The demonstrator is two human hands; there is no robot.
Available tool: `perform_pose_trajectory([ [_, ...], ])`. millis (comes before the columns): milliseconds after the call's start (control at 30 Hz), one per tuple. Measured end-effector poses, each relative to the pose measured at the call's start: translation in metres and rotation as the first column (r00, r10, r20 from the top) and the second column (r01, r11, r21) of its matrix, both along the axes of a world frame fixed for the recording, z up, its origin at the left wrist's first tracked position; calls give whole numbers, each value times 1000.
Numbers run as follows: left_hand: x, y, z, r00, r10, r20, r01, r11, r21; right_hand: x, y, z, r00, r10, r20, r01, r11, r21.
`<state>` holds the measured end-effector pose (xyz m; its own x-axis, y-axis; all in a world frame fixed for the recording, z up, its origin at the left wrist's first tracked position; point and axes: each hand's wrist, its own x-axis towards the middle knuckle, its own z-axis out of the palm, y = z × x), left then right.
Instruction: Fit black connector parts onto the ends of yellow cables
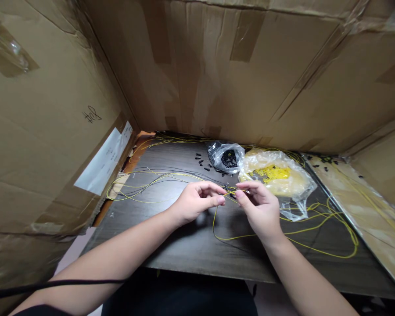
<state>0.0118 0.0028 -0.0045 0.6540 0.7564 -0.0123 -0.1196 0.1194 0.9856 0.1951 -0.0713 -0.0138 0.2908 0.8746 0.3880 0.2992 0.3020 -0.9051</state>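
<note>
Above the middle of the dark table, my left hand (202, 202) pinches a thin yellow wire (229, 193) between thumb and forefinger. Facing it, my right hand (259, 206) pinches yellow wire too, its fingertips a short gap from the left ones. Small black pieces (226, 187) show at the gap, too small to make out fully. From between the hands a loop of yellow wire (230, 238) hangs to the tabletop and runs right. Behind my right hand lies an open plastic bag of small yellow pieces (276, 174), and left of it a bag of black pieces (229, 159).
Cardboard walls (197, 87) enclose the dark table (184, 254) at the back and both sides. Loose black pieces (206, 169) lie left of the bags. More yellow and black wires (141, 184) spread left, and coiled yellow wire (352, 237) lies right. A black cable (55, 285) crosses my left forearm.
</note>
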Motion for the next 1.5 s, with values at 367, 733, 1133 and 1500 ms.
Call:
perform_pose_trajectory([
  [367,-1,1,-1,998,58,20,-58,998,-2,2,0,0,996,-27,83,28,1000,-8],
  [733,0,-1,0,993,117,-23,-117,993,28,2,1,3,990,18,141,-20,1000,16],
  [1133,3,-3,1,998,64,22,-63,998,-31,-6,3,3,980,124,155,-130,991,24],
  [1500,-1,4,-1,974,148,172,-133,987,-95,-11,5,1,862,507,-18,-497,837,-228],
])
